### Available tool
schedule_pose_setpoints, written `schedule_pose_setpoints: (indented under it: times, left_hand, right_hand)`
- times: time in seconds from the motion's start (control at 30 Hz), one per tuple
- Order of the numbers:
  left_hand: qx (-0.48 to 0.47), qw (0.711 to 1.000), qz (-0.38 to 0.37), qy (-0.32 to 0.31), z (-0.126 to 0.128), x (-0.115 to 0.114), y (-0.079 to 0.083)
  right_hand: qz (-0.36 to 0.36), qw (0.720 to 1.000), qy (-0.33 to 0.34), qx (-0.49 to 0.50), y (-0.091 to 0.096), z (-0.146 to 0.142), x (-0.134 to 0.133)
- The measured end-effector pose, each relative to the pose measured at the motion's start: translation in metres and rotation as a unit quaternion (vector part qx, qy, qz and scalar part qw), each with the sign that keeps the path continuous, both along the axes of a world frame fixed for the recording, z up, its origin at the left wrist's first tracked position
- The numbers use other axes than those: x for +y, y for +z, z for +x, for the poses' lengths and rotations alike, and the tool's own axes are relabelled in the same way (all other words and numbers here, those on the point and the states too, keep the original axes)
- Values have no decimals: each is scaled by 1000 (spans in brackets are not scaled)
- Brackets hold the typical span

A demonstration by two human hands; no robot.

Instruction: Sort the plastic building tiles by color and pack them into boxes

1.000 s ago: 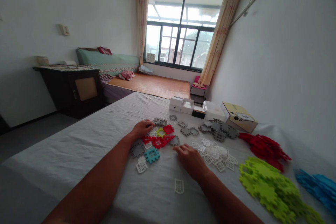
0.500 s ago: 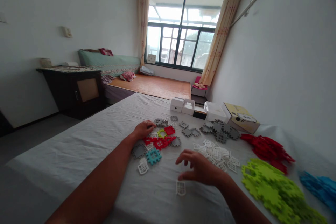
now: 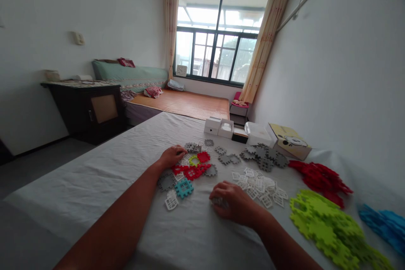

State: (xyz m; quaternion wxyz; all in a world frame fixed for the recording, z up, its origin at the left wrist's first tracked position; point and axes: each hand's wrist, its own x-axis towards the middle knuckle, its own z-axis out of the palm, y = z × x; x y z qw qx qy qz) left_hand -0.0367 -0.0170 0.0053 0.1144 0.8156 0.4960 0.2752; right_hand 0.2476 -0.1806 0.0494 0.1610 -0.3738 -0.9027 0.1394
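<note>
Just right of the teal piece (image 3: 184, 188), the right hand (image 3: 233, 203) is holding a white lattice piece (image 3: 220, 201) in a narrow grip, the fingers partly covering it. Beyond the teal piece, the left hand (image 3: 172, 156) is resting beside grey pieces (image 3: 193, 147), fingers bent; whether it is gripping anything, I cannot tell. The lattice piece is looking light, stiff and thin; its slim bars are probably being the fragile part, so pinching its outer frame is likely giving the safest hold.
</note>
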Motion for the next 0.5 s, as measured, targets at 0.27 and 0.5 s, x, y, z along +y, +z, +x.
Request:
schedule_pose_setpoints:
  times: [0.27, 0.5]
  left_hand:
    - [4, 1000, -3, -2, 0, -1, 2]
    - [13, 1000, -6, 3, 1, 0, 2]
  right_hand:
    - [124, 967, -219, -50, -9, 21, 23]
    - [105, 992, -66, -10, -9, -9, 6]
